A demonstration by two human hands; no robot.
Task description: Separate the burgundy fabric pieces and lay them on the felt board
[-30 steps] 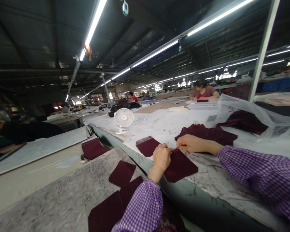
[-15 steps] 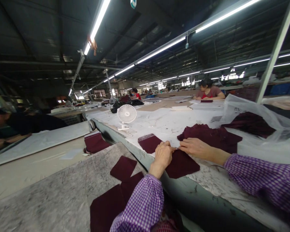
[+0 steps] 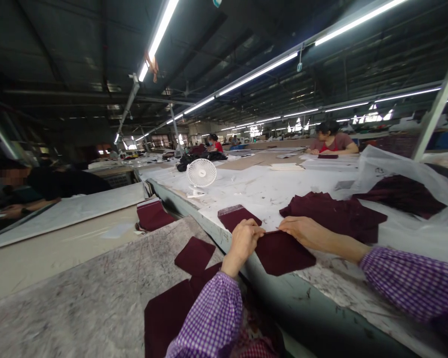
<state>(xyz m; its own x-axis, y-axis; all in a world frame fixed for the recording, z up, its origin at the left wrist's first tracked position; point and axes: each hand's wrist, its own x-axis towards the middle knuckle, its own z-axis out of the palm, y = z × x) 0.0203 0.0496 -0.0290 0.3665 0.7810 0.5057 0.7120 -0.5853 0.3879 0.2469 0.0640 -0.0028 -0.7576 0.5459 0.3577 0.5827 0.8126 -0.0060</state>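
A maroon fabric piece [image 3: 285, 254] lies at the front edge of the white-covered table [image 3: 246, 184]. My left hand [image 3: 243, 241] pinches its upper left corner, thumb and fingers together. At the top edge, a little to the right, my right hand [image 3: 306, 232] has its fingertips closed on the same piece. Just behind my left hand is another maroon piece with a pale strip [image 3: 237, 216]. A pile of maroon pieces [image 3: 332, 214] rests beyond my right hand.
A white fan [image 3: 201, 174] stands on the table. Maroon pieces [image 3: 194, 255] lie on the grey surface at left, near a folded maroon stack [image 3: 153, 216]. Clear plastic [image 3: 377, 164] covers fabric at right. People lean over tables at far left and behind.
My hands have drawn slightly apart along the top edge of the maroon piece, which now appears more spread. The whole view has shifted a little.
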